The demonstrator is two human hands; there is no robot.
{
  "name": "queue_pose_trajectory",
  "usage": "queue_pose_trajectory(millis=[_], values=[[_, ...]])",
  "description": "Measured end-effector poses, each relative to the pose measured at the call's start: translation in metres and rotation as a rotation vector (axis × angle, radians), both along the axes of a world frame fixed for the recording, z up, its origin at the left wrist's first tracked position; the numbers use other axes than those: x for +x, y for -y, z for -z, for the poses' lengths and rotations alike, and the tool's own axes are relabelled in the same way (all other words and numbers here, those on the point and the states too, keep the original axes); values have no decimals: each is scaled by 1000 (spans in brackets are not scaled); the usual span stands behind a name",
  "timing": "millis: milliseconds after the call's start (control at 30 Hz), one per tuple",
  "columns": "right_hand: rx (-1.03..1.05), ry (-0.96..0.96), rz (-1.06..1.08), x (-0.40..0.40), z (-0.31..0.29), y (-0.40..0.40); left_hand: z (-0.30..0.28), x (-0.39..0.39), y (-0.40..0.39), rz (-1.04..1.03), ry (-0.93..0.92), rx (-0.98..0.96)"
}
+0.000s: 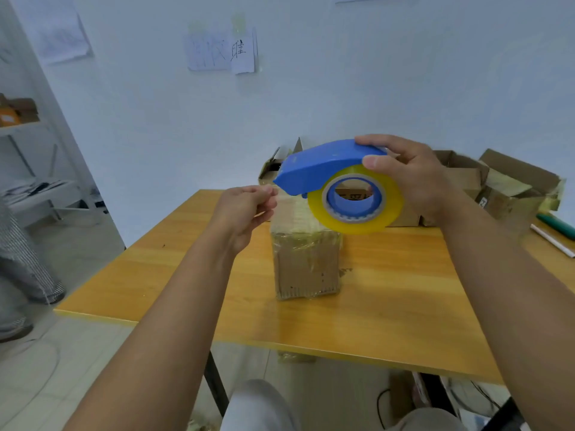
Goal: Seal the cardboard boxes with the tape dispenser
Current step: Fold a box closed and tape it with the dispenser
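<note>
Right hand [417, 178] grips the blue plastic tape dispenser [314, 166] above the taped brown cardboard box [306, 262]; left hand [245, 209] pinches at its mouth, tape end indiscernible; clear tape could fold onto itself.

Bright, even, cool-toned light with only faint shadows, a soft sheen on the wooden surface [389, 290], slight overall blur, and wide-angle bending towards the edges.

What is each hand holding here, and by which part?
The right hand grips the tape dispenser by the rear of its blue cover. The left hand seems to pinch the loose tape end, too faint to confirm.
</note>
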State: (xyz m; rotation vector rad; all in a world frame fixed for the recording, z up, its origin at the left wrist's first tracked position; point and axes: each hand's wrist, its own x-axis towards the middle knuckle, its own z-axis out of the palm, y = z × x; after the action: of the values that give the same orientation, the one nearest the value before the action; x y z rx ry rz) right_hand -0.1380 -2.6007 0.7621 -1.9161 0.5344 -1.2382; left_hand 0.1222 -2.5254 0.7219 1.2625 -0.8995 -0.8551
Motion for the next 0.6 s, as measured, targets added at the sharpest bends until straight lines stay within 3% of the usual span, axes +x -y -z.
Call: queue_pose_trajectory(millis=[433, 600], values=[[-15, -154, 67, -37, 22, -1, 33, -2, -14, -41, 225, 57], [-14, -217, 76, -37, 26, 3, 38, -2, -14, -80, 221, 124]])
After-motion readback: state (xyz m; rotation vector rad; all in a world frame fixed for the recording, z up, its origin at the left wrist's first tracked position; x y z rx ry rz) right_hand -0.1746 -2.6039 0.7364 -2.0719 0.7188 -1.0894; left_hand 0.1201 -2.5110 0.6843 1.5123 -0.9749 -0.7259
